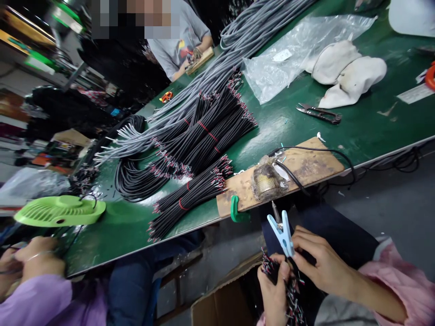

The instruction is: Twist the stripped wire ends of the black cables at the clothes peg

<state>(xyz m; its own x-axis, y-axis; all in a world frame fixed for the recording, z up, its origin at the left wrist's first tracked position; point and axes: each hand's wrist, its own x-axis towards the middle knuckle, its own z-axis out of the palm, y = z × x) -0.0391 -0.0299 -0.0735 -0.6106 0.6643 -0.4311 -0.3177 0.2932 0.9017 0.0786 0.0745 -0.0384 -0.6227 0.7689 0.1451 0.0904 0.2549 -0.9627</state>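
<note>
1. Lower centre of frame: left hand [274, 285] clenched round a bundle of black wires [288, 294] with stripped red and white ends, held upright over a cardboard box [220, 303].
2. Right hand [322, 265], fingers pinching at the bundle top, just beside a light-blue plastic clip [282, 231]; whether it grips the clip itself I cannot tell.
3. Risk, as judged: loose strands could slip from the clenched fist into the box, since the stripped ends splay unevenly.
4. Risk: soldering iron [276, 213] tip juts off the scorched wooden board [288, 176] just above the hands; a burn is possible.
5. Green matte table [374, 122]; glossy rubbery tied bundles [204, 136] at centre.
</note>
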